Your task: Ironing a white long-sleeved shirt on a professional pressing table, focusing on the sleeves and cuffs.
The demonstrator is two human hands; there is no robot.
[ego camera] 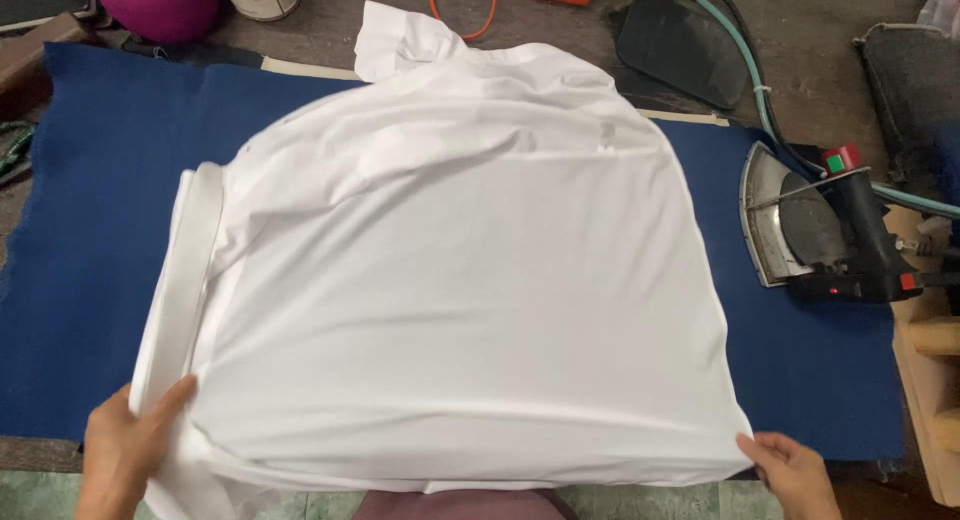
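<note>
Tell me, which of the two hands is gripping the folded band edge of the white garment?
The left hand: it holds the white garment at its folded band, while the right hand pinches the plain corner.

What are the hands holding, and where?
Both hold the white shirt by its near edge: the left hand at the near left corner, the right hand pinching the near right corner.

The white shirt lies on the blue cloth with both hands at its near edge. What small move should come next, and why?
Probably a gentle pull outward and toward the body. The left hand and right hand grip the near corners of the white shirt, yet creases remain near its top and left fold. The iron rests aside on the blue cloth, so smoothing seems to come first.
</note>
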